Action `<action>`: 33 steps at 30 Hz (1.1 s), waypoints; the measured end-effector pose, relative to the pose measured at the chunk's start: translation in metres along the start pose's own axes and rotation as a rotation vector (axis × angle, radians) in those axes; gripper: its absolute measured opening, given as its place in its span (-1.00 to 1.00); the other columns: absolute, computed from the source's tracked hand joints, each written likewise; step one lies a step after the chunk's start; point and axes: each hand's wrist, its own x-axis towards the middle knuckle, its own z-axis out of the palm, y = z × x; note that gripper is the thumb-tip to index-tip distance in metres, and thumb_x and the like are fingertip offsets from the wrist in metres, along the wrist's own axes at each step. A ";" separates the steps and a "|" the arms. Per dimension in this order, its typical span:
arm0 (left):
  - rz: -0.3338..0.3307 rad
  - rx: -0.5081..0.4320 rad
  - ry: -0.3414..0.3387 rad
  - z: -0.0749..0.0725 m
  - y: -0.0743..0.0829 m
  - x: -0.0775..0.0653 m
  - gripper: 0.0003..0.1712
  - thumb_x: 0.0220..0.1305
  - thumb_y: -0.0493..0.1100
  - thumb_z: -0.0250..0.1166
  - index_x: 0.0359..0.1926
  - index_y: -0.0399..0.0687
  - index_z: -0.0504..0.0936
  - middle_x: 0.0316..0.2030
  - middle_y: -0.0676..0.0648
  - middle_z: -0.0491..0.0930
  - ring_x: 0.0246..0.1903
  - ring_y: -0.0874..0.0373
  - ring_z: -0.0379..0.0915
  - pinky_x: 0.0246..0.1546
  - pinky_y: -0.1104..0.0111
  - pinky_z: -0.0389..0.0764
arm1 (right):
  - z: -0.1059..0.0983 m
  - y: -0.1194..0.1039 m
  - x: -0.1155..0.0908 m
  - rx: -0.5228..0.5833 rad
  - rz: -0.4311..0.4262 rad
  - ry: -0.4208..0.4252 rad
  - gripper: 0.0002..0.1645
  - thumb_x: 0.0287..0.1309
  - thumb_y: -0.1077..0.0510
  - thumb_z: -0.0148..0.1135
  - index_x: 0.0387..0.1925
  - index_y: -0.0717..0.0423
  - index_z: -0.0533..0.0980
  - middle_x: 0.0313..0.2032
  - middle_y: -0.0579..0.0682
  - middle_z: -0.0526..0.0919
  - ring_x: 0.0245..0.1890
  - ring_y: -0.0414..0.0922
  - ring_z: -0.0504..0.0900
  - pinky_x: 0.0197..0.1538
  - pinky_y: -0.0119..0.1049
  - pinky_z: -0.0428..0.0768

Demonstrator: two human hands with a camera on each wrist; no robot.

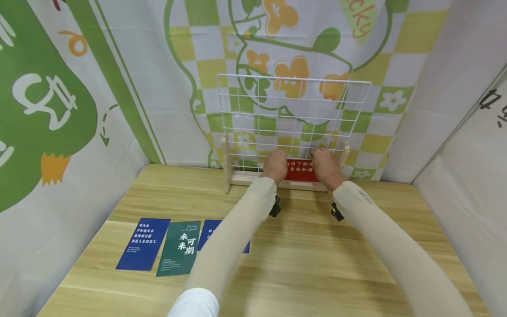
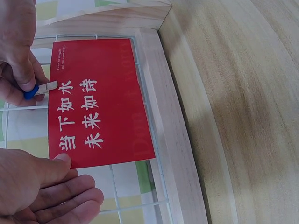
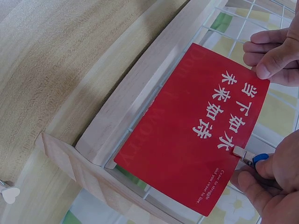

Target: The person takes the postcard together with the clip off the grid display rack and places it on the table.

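Observation:
A red card [image 2: 103, 107] with white lettering stands against the lower part of a white wire grid [image 1: 293, 119]. At its left upper corner my left hand [image 1: 275, 165] pinches it, the thumb [image 2: 58, 163] lying on the front face. My right hand [image 1: 327, 167] holds a small clip with a blue end [image 3: 252, 157] between thumb and fingers. The clip's pale tip overlaps the card's upper edge, near its right end. In the right wrist view the left hand [image 3: 278, 56] is at the upper right and the right hand [image 3: 268, 186] below it.
The grid stands in a wooden base [image 1: 241, 179] at the table's back, before a patterned cloth [image 1: 214, 70]. On the table [image 1: 301, 264] lie a blue card [image 1: 143, 243], a green card [image 1: 178, 248] and another blue card [image 1: 207, 230] partly behind my left forearm.

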 end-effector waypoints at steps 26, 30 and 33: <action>-0.024 -0.030 0.035 0.005 -0.001 -0.001 -0.83 0.17 -0.13 0.26 -0.44 -0.11 0.69 -0.35 -0.09 0.67 -0.33 0.07 0.59 -0.34 0.32 0.61 | -0.001 0.002 -0.002 0.021 -0.011 0.013 -0.69 -0.06 0.54 -0.08 -0.42 0.27 0.56 -0.54 0.20 0.65 -0.49 0.11 0.63 -0.45 -0.09 0.57; -0.024 -0.022 0.039 0.005 -0.001 0.000 -0.83 0.18 -0.13 0.25 -0.44 -0.11 0.69 -0.36 -0.09 0.67 -0.32 0.07 0.59 -0.33 0.31 0.62 | 0.000 0.002 -0.001 0.014 -0.017 0.029 -0.71 -0.05 0.53 -0.05 -0.42 0.26 0.57 -0.53 0.19 0.65 -0.48 0.12 0.63 -0.43 -0.09 0.58; -0.022 -0.007 0.041 0.006 -0.001 -0.001 -0.82 0.19 -0.12 0.24 -0.43 -0.11 0.69 -0.36 -0.08 0.67 -0.33 0.07 0.59 -0.33 0.32 0.62 | -0.001 0.003 -0.001 0.017 -0.019 0.025 -0.70 -0.04 0.53 -0.05 -0.39 0.27 0.57 -0.52 0.20 0.66 -0.47 0.12 0.64 -0.42 -0.09 0.59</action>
